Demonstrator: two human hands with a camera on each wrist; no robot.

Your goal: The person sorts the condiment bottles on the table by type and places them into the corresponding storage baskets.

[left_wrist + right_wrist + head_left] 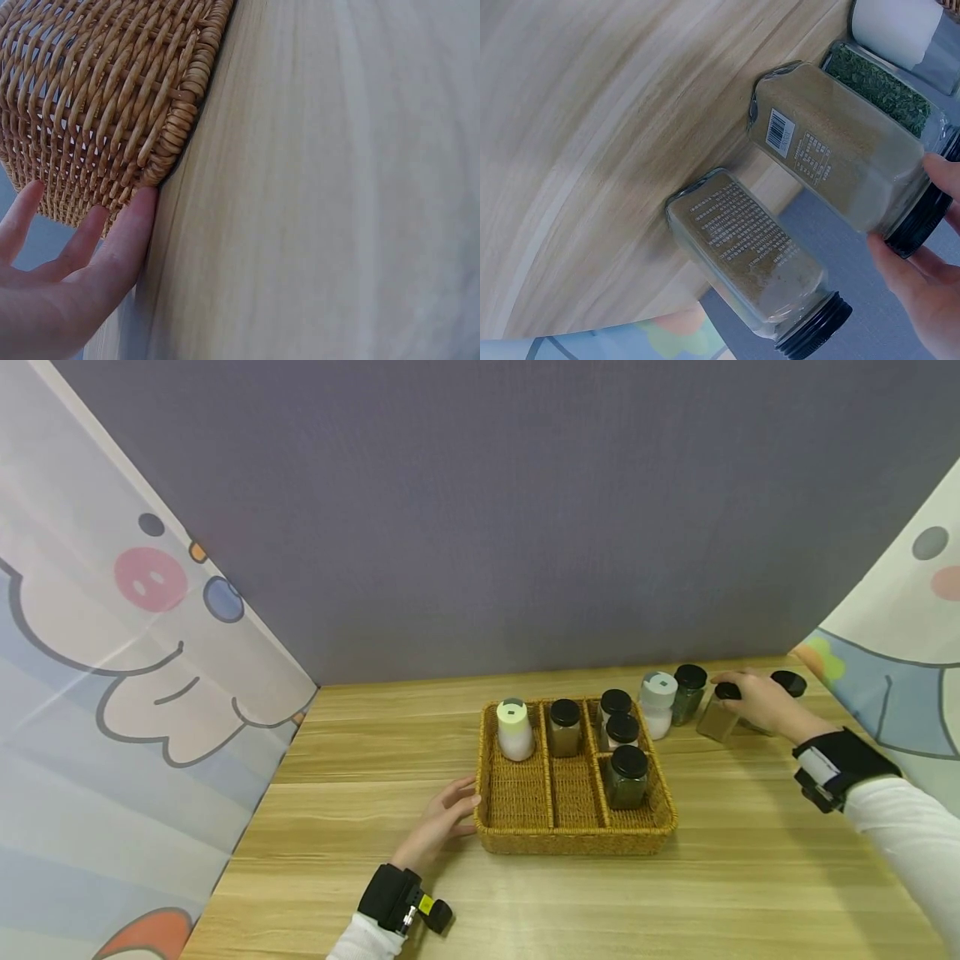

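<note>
My left hand [438, 822] rests its fingertips against the left wall of a woven basket [573, 842], fingers mostly straight; the left wrist view shows the fingertips [139, 210] at the wicker. With thumb and fingers, my right hand [757, 697] grips a spice jar [832, 146] of brown powder near its black lid. A second jar of brown powder [746, 251] stands beside it, partly behind the hand in the head view. On the other side are a jar of green dried herbs [688, 695] and a white-topped jar [657, 704].
The basket's left compartment holds a white shaker [515, 731], the middle one a brown-powder jar [565, 727]. On its right side stand two black-lidded jars and, in front of them, a dark green jar [627, 778]. A grey panel [525, 527] rises behind the wooden table [360, 752].
</note>
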